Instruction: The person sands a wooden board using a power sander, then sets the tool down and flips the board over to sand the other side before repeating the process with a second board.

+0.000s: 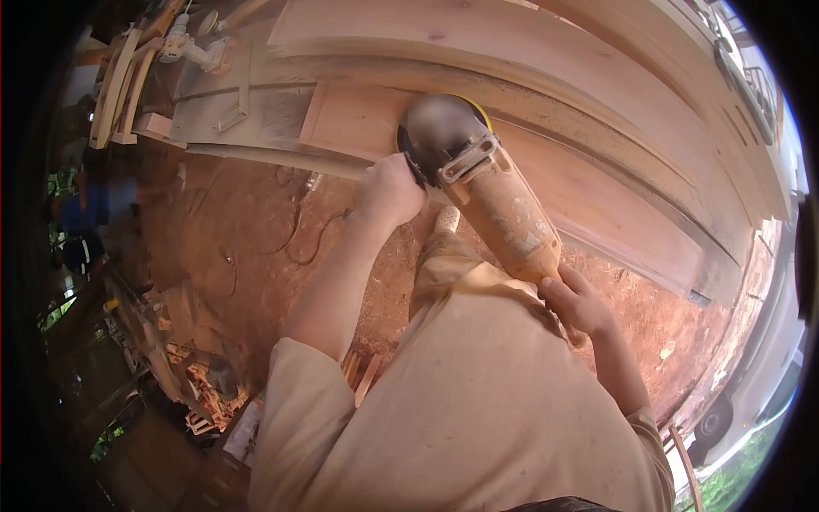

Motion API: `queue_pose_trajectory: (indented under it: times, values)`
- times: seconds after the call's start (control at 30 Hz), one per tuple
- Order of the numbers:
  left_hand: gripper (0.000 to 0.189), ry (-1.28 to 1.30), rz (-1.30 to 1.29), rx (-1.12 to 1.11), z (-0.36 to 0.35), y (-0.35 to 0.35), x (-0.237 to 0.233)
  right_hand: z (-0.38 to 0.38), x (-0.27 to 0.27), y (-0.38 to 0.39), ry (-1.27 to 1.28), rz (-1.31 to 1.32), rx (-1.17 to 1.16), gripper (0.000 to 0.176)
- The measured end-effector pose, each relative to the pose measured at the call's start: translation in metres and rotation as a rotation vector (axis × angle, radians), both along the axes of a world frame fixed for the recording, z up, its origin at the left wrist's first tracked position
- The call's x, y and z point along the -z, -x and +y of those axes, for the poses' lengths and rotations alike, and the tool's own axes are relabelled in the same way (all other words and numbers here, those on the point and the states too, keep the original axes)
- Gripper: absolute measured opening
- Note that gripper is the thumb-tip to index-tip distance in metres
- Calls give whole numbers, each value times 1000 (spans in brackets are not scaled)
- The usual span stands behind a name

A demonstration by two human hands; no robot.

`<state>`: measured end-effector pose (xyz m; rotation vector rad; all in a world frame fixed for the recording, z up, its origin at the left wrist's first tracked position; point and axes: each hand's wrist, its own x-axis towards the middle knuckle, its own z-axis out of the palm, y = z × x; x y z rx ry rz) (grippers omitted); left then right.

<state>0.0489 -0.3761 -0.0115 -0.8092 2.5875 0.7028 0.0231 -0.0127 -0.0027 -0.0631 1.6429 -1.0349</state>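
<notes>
A dusty orange angle sander lies across the middle of the view, its yellow-edged disc over a reddish board on the bench. Whether the disc presses on the wood cannot be told from above. My left hand is closed at the side of the tool's head, probably on a side handle that the fingers hide. At the rear end of the body, my right hand is wrapped round the grip, close to my shirt.
Long planks run across the bench behind the sander. A cordless drill and an L-shaped piece lie at the upper left. A cord trails over the red dirt floor. Wood scraps are heaped lower left; a vehicle stands right.
</notes>
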Motion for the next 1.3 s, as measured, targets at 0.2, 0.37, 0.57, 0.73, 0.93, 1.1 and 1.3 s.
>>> queue_pose_trajectory:
  times: [0.2, 0.37, 0.57, 0.73, 0.93, 1.1, 1.3]
  values:
    - [26, 92, -53, -114, -97, -18, 1, -119, -10, 16, -1, 26, -159, 58]
    - [27, 161, -40, -77, -170, -25, 27, -178, -7, 21, 4, 118, -198, 64]
    - [31, 146, -12, 68, -194, -9, 37, -188, -19, 32, 53, 151, -182, 68]
    - [27, 59, 4, 190, -129, 13, 34, -121, -30, 28, -19, 74, -90, 65]
    - [23, -12, -31, 254, 0, 42, 9, -1, -24, -6, -159, 107, 47, 59]
    - [23, -70, -54, 407, 95, 65, 1, 88, -27, -38, -108, 69, 265, 54]
    - [21, -66, -80, 584, 202, 92, -11, 169, -28, -77, -71, 95, 481, 54]
